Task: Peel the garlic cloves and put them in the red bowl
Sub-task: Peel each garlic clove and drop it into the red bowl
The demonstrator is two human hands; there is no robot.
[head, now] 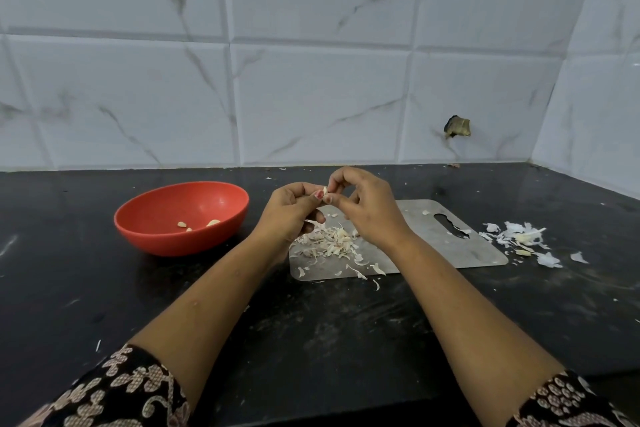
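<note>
A small garlic clove (325,191) is held in the air above the steel cutting board (450,246). My left hand (294,211) grips it from below with curled fingers. My right hand (363,204) pinches its tip with thumb and forefinger. The red bowl (152,236) stands on the black counter to the left of my hands, with three peeled cloves (197,224) lying inside. A heap of papery garlic skins (329,243) lies on the board's left end under my hands.
More skins and a few garlic pieces (523,241) lie on the counter right of the board. The tiled wall (311,80) closes the back and right side. A dark broken spot (457,127) marks the wall.
</note>
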